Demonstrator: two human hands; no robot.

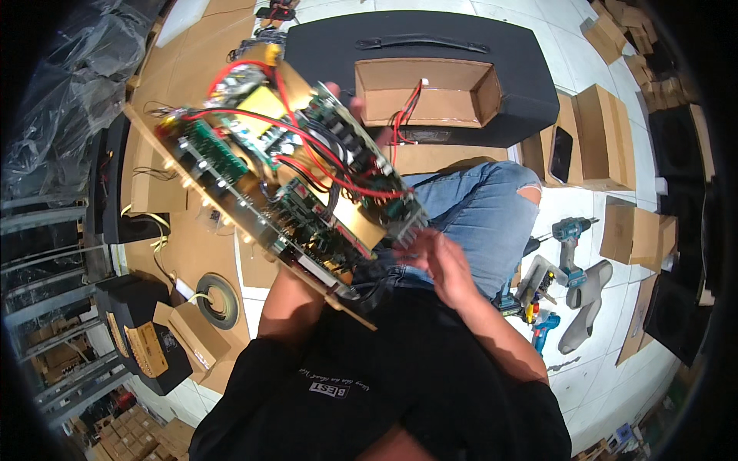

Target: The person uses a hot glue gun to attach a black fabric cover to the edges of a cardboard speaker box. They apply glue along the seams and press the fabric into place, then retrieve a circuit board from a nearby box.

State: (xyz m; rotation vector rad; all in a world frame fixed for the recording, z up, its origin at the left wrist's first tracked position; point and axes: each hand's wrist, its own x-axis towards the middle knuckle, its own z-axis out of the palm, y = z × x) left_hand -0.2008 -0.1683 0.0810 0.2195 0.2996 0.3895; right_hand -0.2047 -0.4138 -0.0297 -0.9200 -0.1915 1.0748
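Observation:
An amplifier module (357, 230), a panel crowded with green circuit boards and red and black wires, is held tilted above my lap. My left hand (356, 107) grips it from behind. Only a few fingertips show past its far edge; the palm is hidden. At the module's lower right corner, by a finned metal piece, is my right hand (442, 265). Its fingers look loosely apart and slightly blurred; whether they touch the module I cannot tell. Beyond lies a black speaker cabinet (515, 77) with a rectangular opening, from which red and black wires (400, 119) hang.
On the right floor are a cordless drill (570, 246), a second blue power tool (545, 330), grey sandals (588, 296) and a phone (561, 154) on cardboard. A cable coil (223, 300) and a small open carton (196, 338) lie left. Shelving (54, 307) borders the far left.

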